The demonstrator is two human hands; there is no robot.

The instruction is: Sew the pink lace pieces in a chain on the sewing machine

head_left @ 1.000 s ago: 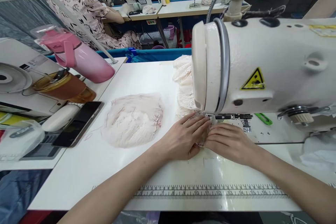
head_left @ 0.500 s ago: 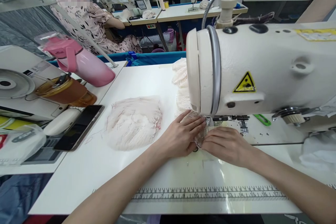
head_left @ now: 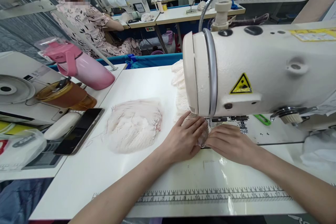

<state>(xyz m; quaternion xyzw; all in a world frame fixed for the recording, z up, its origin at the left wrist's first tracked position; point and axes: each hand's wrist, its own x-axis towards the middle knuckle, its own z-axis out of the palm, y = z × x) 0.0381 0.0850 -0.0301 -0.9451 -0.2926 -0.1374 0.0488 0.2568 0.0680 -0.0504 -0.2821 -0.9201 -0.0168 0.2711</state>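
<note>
Pale lace fabric (head_left: pixel 203 139) lies under the head of a white sewing machine (head_left: pixel 252 66), mostly covered by my hands. My left hand (head_left: pixel 185 138) presses on the lace with its fingers slightly bent and pointing at the needle area. On the other side, my right hand (head_left: pixel 231 143) pinches the edge of the lace, its fingers close together. More of the lace runs back behind the machine head along the table. A flat stack of sheer, pale pink lace pieces (head_left: pixel 133 122) rests to the left of my left hand. The needle itself is hidden.
A black phone (head_left: pixel 80 131), a brown cup (head_left: pixel 65 94) and a pink bottle (head_left: pixel 84 64) stand or lie at the left. Green thread snips (head_left: pixel 262 119) lie under the machine arm. A printed ruler (head_left: pixel 210 196) lines the front edge. Another person (head_left: pixel 86 24) sits beyond.
Both hands have shifted slightly with the lace toward the machine, and less lace shows between them. The view has tilted a little. The lace stack stays put.
</note>
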